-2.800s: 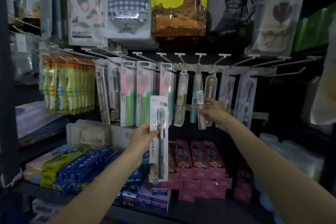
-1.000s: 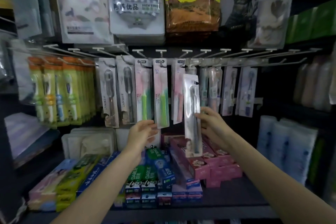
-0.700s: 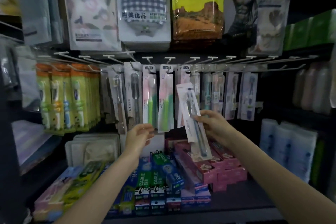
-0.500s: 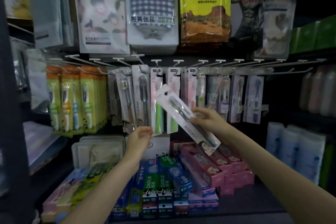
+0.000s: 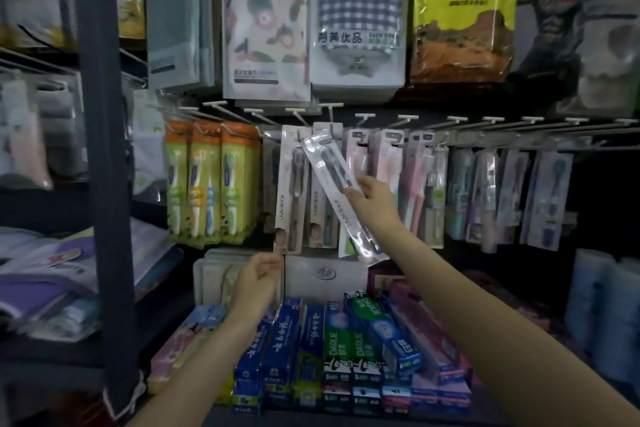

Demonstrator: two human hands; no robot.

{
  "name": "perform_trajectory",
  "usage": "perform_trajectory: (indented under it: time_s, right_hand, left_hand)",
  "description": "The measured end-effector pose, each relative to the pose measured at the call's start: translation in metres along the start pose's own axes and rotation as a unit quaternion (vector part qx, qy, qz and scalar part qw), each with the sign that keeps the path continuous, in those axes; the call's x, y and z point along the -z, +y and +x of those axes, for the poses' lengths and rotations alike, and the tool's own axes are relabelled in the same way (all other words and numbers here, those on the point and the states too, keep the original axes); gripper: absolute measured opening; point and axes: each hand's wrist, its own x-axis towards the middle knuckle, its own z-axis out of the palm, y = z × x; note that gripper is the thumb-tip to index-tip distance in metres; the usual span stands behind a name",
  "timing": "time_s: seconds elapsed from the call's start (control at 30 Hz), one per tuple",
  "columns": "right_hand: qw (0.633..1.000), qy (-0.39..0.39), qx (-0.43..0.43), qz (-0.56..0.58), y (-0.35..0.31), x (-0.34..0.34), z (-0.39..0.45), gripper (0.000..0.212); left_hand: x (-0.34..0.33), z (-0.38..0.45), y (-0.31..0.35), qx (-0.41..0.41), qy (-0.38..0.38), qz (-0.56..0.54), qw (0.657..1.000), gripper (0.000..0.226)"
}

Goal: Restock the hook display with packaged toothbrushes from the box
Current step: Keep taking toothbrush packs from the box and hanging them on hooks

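The right hand [image 5: 372,199] pinched a clear-fronted toothbrush pack [image 5: 341,198] at about its middle, thumb on the printed face, and where half a second before the pack lay slanted low beside the green-and-pink packs, it had now been swung up and leftward so that its top end stood right at the tip of a white wire hook [image 5: 330,114], tilted with the head up-left of the grip and the tail down-right of it. That put the hang-hole close to its peg, though whether it had caught the wire could not be told; by my judgement the threading was the step in hand. The left hand [image 5: 258,276], below and to the left of the grip, had its fingers lightly curled at the bottom edge of a hanging pack with a baby's face [image 5: 289,191], apparently steadying it; whether it truly pinched the card was unclear. Just behind the held pack hung a matching pack [image 5: 322,204], which crowded the hook and could foul the new one. Left of the grip hung orange-and-green children's brushes [image 5: 211,180]; beneath it lay toothpaste cartons [image 5: 349,336]. The box was not in view.
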Motion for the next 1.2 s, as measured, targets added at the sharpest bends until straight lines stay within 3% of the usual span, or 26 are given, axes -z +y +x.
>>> perform_trajectory:
  time_s: [0.17,0.5,0.93,1.07,1.2]
  right_hand:
    - [0.997,0.046,0.039,-0.050,0.001,-0.001,-0.002,0.028]
    - [0.947,0.004,0.105,-0.303,-0.030,0.035,0.015,0.021]
    - [0.991,0.062,0.021,-0.116,-0.018,0.024,0.007,0.026]
    - [0.998,0.024,-0.017,-0.053,-0.010,0.029,0.010,0.024]
    - [0.990,-0.062,-0.043,-0.121,0.018,0.048,-0.007,0.029]
  left_hand:
    - [0.004,-0.003,-0.002,-0.008,-0.004,0.021,1.000,0.024]
    - [0.000,-0.008,-0.008,-0.021,-0.031,0.059,0.998,0.022]
    - [0.006,-0.013,-0.004,-0.037,-0.035,0.058,0.997,0.022]
    - [0.004,-0.016,-0.006,-0.037,-0.034,0.058,0.997,0.023]
    - [-0.010,-0.029,-0.009,-0.061,-0.051,0.068,0.994,0.020]
